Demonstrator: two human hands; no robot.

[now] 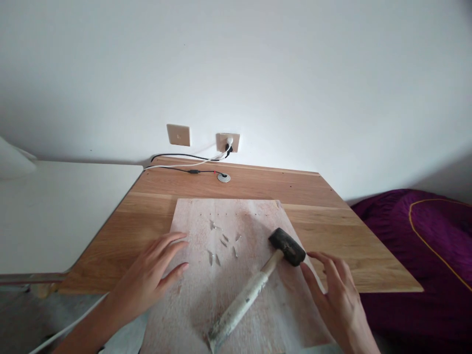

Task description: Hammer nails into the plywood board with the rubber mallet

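Observation:
A hammer (287, 247) with a black head and a worn, whitish handle lies slantwise on a pale, scuffed board (199, 305). My right hand (337, 290) is at the right end of the hammer head, thumb and forefinger apart, their tips at or against it; I cannot tell if they touch. Over the board's left edge is my left hand (158, 265), fingers spread, holding nothing. Between the hands, several small pointed metal pieces, like nails or screws (224, 240), are scattered on the board. A row of small dark holes or dots (226, 214) runs along its far edge.
Under the board is a wooden tabletop (313, 204). Cables (184, 170) run along its back to a wall socket (227, 142). A white table (66, 211) adjoins on the left. Purple fabric (391, 226) bulges at the right, beyond the table's edge.

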